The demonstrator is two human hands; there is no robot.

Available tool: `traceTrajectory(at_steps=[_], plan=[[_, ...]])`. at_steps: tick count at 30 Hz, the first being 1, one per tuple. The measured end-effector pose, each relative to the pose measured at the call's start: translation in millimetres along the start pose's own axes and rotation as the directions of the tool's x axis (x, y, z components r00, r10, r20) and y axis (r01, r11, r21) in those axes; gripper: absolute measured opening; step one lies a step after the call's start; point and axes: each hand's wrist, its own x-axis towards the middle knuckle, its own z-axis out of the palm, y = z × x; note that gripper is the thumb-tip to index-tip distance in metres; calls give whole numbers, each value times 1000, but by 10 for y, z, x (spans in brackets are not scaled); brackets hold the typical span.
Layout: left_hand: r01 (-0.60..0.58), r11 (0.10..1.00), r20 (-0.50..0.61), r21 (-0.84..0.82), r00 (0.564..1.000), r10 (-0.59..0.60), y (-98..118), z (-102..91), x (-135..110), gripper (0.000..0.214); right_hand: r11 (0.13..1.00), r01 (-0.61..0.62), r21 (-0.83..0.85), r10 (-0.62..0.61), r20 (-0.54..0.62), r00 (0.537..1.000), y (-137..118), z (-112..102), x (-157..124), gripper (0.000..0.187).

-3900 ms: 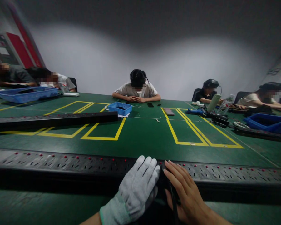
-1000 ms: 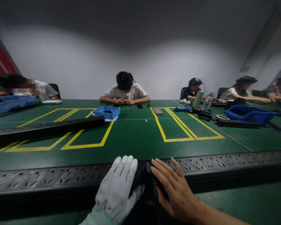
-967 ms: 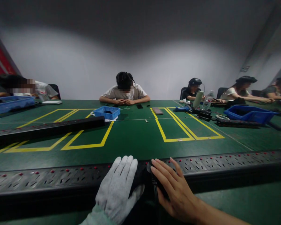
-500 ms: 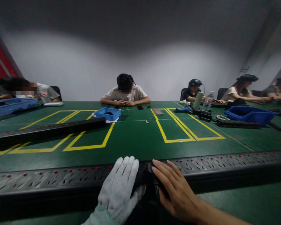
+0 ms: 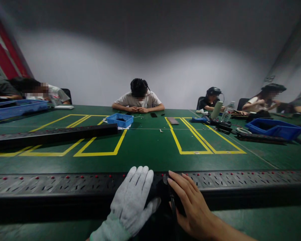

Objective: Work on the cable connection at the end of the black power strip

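A long black power strip (image 5: 65, 185) with slotted sockets and a row of red dots runs across the near table. My left hand (image 5: 134, 195), in a pale grey glove, rests flat on it with fingers stretched out and thumb apart. Bare, my right hand (image 5: 190, 197) lies over the strip just to the right, fingers extended. Its fingertips are against or right beside a dark plug (image 5: 165, 179) at the strip. From the plug a black cable (image 5: 173, 204) hangs toward me between my hands. My right thumb is partly hidden under the hand.
On the green table (image 5: 142, 150), a second black strip (image 5: 52, 135) lies at left. Blue bins (image 5: 119, 120), a water bottle (image 5: 228, 112) and a blue-handled tool (image 5: 199, 119) stand farther off. A co-worker (image 5: 139, 97) sits opposite; others sit at both sides.
The view has shifted slightly, so things appear a little farther right. Both hands keep the same pose on the strip.
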Motion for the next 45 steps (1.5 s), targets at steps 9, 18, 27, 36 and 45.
traceTrajectory(at_steps=[9, 18, 27, 36, 45], plan=[[-6, 1000, -11, -5, 1000, 6, -13, -13, -8, 58, 997, -27, 68, 27, 7, 1000, -8, 57, -32, 61], [1, 999, -2, -49, 1000, -2, -9, 19, -26, 62, 996, -51, 75, 51, 4, 999, -29, 35, -34, 62], [-18, 998, -10, -62, 1000, 18, 14, 17, 0, 66, 995, -81, 67, 82, -22, 996, -35, 82, -42, 75], [-46, 998, 24, -41, 999, 47, 38, 45, -39, 73, 995, -31, 99, 35, -43, 998, -107, 38, -30, 65], [-56, 998, 17, -25, 998, 57, 53, 41, -12, 73, 984, -34, 176, 39, -23, 999, -142, 28, 10, 39]])
